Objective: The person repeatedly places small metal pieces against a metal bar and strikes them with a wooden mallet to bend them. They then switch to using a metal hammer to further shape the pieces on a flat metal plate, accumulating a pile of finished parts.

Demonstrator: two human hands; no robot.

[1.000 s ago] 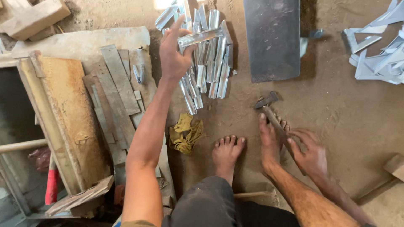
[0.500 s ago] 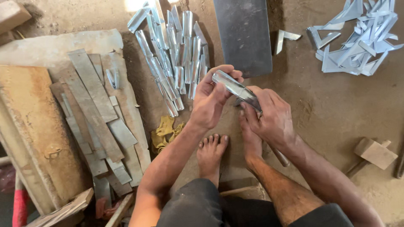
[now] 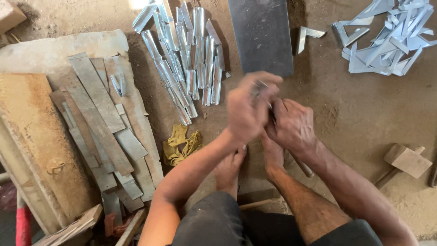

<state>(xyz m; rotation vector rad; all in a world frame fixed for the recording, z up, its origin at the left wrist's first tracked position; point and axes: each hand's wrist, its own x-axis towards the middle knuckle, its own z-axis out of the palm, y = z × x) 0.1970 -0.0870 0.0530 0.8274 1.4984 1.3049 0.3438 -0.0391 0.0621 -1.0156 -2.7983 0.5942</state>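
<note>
My left hand (image 3: 247,107) and my right hand (image 3: 293,125) are pressed together over my bare feet, both closed around one shiny folded metal strip (image 3: 259,86), of which only a short end shows above the fingers. A pile of similar shiny folded strips (image 3: 189,64) lies on the dirt floor just up and left of my hands. A dark flat steel plate (image 3: 263,34) lies right behind my hands. A hammer handle (image 3: 304,167) pokes out on the ground beneath my right wrist.
Rusty flat metal strips (image 3: 98,123) lie stacked on a rusty sheet at left. A yellow rag (image 3: 181,145) sits beside my left forearm. Bent bright angle pieces (image 3: 387,38) are heaped at top right. A wooden mallet (image 3: 406,160) lies at right.
My left hand went from the strip pile to my right hand, carrying one strip. My right hand left the hammer on the ground. Both hands now close tighter around the strip.
</note>
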